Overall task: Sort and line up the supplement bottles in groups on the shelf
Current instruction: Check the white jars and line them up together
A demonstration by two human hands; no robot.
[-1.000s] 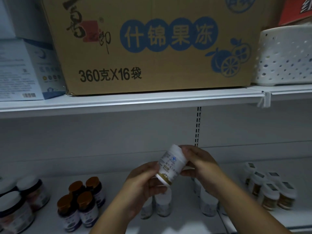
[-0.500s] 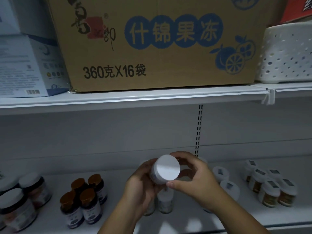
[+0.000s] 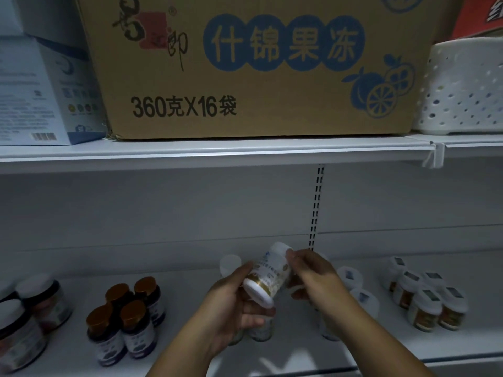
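A white supplement bottle (image 3: pixel 268 276) with a gold band is held tilted above the lower shelf (image 3: pixel 190 360), its base toward me and its cap pointing away. My left hand (image 3: pixel 234 303) grips its lower end from the left. My right hand (image 3: pixel 313 276) holds its upper end from the right. Several more white bottles (image 3: pixel 351 276) stand on the shelf behind and under my hands, partly hidden. Several dark bottles with brown caps (image 3: pixel 128 317) stand grouped to the left. Several white-capped gold-labelled bottles (image 3: pixel 424 297) stand grouped to the right.
Large jars with white lids (image 3: pixel 30 317) stand at the far left of the lower shelf. On the upper shelf (image 3: pixel 217 152) sit a big cardboard box (image 3: pixel 258 66), a blue-white carton (image 3: pixel 40 91) and a white perforated basket (image 3: pixel 462 88). A slotted upright (image 3: pixel 317 205) runs down the back wall.
The bottle was turned in both hands: label up, then cap toward me, now base toward me. The view drifted slightly, uncovering more white bottles at the right.
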